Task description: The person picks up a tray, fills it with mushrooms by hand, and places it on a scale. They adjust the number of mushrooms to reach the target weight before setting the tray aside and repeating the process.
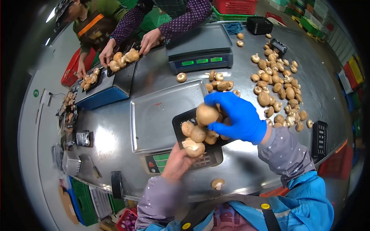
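My left hand (178,161), bare, grips the near corner of a black tray (179,122) filled with several brown mushrooms, one (194,147) right at my fingers. The tray hangs tilted over the front edge of a scale's steel pan (154,115). My right hand (237,115), in a blue glove, is closed on a large brown mushroom (206,114) held over the tray's far side.
Loose mushrooms (278,88) lie spread on the steel table to the right, one (217,183) near the front edge. A second scale (200,50) stands behind. Two other people work at trays of mushrooms (123,58) at the back left. Black empty trays (320,138) and coloured crates ring the table.
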A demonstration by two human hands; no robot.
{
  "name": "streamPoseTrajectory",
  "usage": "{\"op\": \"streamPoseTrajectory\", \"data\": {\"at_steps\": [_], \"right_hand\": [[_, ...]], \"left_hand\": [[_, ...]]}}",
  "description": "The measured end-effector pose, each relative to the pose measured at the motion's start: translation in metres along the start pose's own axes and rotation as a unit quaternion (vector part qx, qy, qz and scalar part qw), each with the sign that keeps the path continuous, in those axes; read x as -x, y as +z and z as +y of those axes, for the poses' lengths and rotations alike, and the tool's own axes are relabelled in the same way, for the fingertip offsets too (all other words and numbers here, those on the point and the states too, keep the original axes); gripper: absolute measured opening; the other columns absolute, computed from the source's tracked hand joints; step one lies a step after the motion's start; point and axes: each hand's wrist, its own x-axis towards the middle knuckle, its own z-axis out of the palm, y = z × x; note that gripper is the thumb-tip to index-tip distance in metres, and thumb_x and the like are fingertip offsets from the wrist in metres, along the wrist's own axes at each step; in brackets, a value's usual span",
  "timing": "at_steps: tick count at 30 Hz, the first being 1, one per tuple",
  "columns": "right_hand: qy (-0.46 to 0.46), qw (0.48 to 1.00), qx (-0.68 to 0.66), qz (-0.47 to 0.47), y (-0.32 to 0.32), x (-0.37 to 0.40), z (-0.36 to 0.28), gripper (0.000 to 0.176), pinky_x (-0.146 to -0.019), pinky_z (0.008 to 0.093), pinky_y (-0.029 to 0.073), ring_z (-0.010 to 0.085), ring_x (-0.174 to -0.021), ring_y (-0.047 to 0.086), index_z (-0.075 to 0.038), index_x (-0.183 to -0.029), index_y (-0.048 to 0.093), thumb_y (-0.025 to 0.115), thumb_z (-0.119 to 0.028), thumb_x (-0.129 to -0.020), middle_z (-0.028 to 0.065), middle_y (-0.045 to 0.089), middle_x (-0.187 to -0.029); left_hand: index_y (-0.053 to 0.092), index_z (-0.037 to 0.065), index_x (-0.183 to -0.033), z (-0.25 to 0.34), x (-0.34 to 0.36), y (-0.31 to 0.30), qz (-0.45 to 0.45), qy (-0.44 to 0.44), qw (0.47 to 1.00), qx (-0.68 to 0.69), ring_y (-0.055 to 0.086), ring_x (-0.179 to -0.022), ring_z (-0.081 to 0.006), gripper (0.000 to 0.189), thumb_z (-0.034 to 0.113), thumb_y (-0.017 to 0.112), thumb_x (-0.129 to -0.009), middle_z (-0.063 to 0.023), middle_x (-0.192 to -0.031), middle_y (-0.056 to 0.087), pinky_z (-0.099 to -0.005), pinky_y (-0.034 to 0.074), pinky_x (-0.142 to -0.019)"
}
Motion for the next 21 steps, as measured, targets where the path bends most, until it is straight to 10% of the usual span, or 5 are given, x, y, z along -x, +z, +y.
{"op": "streamPoseTrajectory", "data": {"at_steps": [3,14,21], "right_hand": [[-0.045,0.965,0.223,-0.132,0.022,-0.005,0.004,0.036,-0.064,0.0329,0.046,0.0247,-0.086,0.056,-0.011,-0.097,0.051,0.068,-0.025,-0.068,0.0042,0.055,-0.102],[-0.056,0.992,0.105,-0.045,0.041,-0.007,0.026,0.033,-0.07,0.0322,0.048,0.0232,-0.09,0.056,-0.01,-0.105,0.053,0.063,-0.017,-0.075,0.0034,0.056,-0.105],[0.227,0.944,-0.216,-0.104,0.018,0.034,0.028,0.046,-0.096,0.0301,0.034,0.0169,-0.11,0.044,-0.007,-0.117,0.044,0.061,-0.006,-0.074,0.0054,0.048,-0.115]], "left_hand": [[0.026,0.003,-0.127,0.012,-0.003,-0.008,0.018,0.003,1.0,0.005,0.057,-0.093,-0.0388,0.046,-0.007,0.033,-0.083,-0.0229,-0.116,0.046,-0.0394,0.055,-0.071],[0.026,0.0,-0.126,0.054,-0.017,-0.058,0.097,0.043,0.99,-0.088,0.059,-0.091,-0.0356,0.047,-0.01,0.035,-0.081,-0.0228,-0.115,0.047,-0.0364,0.057,-0.068],[0.03,0.0,-0.128,0.072,0.015,-0.084,0.23,0.146,0.912,-0.308,0.059,-0.073,-0.0157,0.047,-0.005,0.038,-0.082,-0.0158,-0.114,0.041,-0.0223,0.053,-0.066]]}}
